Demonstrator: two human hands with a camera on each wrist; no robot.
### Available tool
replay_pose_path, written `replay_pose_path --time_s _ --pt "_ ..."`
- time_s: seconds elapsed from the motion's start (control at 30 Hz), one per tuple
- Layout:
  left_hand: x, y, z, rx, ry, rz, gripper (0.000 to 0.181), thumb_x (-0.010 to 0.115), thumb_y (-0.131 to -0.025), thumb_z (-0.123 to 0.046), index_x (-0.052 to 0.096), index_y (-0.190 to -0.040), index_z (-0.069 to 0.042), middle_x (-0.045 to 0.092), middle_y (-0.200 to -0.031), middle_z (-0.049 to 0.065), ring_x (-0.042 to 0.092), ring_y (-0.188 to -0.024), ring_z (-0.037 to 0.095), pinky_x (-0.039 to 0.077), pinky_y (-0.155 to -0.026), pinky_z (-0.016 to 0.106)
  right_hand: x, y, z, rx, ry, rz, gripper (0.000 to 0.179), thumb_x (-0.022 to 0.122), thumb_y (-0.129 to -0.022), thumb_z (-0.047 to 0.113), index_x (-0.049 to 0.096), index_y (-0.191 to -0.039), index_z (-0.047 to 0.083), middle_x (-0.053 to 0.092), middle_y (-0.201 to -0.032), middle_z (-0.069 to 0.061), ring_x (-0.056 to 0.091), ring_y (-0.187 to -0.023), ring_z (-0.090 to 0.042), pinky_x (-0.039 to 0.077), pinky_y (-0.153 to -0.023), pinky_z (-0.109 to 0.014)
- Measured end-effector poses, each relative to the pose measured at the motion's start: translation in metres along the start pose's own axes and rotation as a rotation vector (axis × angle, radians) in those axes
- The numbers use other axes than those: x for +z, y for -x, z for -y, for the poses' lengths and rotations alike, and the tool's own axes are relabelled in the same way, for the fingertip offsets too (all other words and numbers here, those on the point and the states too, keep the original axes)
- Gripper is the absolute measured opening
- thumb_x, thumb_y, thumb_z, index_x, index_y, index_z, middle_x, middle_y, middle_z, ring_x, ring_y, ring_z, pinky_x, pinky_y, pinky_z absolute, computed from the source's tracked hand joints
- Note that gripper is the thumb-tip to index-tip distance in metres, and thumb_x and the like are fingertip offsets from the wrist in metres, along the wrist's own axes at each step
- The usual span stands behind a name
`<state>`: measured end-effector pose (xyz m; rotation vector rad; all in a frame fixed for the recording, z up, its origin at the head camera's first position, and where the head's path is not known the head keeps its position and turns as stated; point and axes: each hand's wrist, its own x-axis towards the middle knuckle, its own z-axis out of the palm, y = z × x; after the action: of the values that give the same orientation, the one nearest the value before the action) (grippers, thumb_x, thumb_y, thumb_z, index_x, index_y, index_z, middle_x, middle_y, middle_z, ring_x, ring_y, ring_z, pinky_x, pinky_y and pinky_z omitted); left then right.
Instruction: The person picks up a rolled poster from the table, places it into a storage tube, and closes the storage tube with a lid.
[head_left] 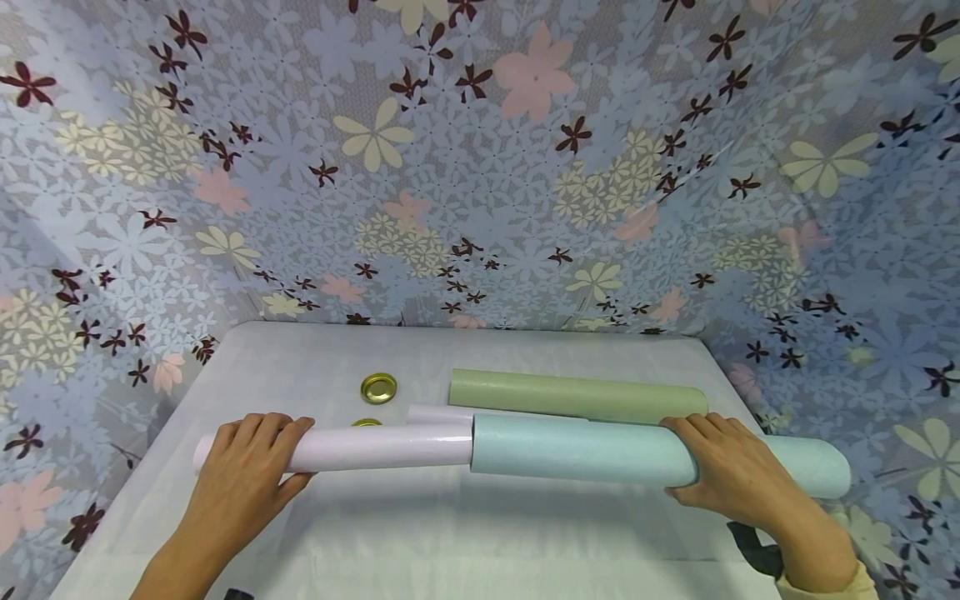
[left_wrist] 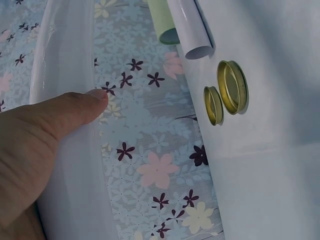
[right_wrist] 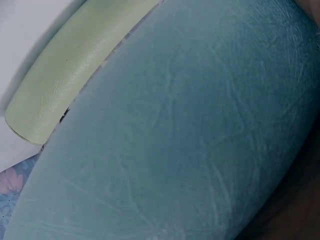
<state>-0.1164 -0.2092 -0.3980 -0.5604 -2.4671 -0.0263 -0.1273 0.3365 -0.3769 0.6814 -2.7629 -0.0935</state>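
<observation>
My left hand (head_left: 243,475) grips a pale lilac tube (head_left: 382,447) near its left end, fingers over the top and thumb beneath. A wider light blue tube (head_left: 581,450) is in my right hand (head_left: 731,467), held right of its middle. Both tubes lie nearly in line above the table. The lilac tube's right end meets the blue tube's open left end and seems to sit inside it; how deep is hidden. In the left wrist view the thumb (left_wrist: 75,110) lies across the lilac tube. The blue tube fills most of the right wrist view.
Behind the held tubes, a green tube (head_left: 577,396) and another pale lilac tube (head_left: 438,413) lie on the white table (head_left: 300,358). Two round gold lids (head_left: 378,388) are left of them. Floral cloth (head_left: 480,183) surrounds the table's back and sides.
</observation>
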Motion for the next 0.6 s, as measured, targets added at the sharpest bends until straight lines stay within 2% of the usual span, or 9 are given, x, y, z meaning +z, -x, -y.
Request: replay_pose_path --time_s 0.33,0.6 --pt "0.0012 -0.0016 -0.0023 -0.010 -0.004 0.025 0.071 0.091 -0.051 -0.033 0.061 -0.111 -0.010 0.065 -0.098 0.011 0.058 -0.093 0.032 0.044 -0.079 0.049 0.0001 -0.0015 0.0027 -0.015 0.000 -0.005 0.081 0.088 -0.049 0.045 0.057 -0.117 0.013 0.064 -0.103 -0.005 0.061 -0.092 -0.026 0.047 -0.078 -0.047" --pt "0.0037 -0.0047 -0.0056 0.010 -0.007 0.017 0.071 0.090 -0.051 -0.034 0.061 -0.112 -0.010 0.064 -0.099 0.010 0.058 -0.094 0.032 0.044 -0.079 0.049 0.0012 -0.0025 0.0037 -0.036 0.003 -0.025 0.082 0.088 -0.048 0.045 0.057 -0.117 0.013 0.064 -0.103 -0.004 0.061 -0.092 -0.025 0.048 -0.076 -0.046"
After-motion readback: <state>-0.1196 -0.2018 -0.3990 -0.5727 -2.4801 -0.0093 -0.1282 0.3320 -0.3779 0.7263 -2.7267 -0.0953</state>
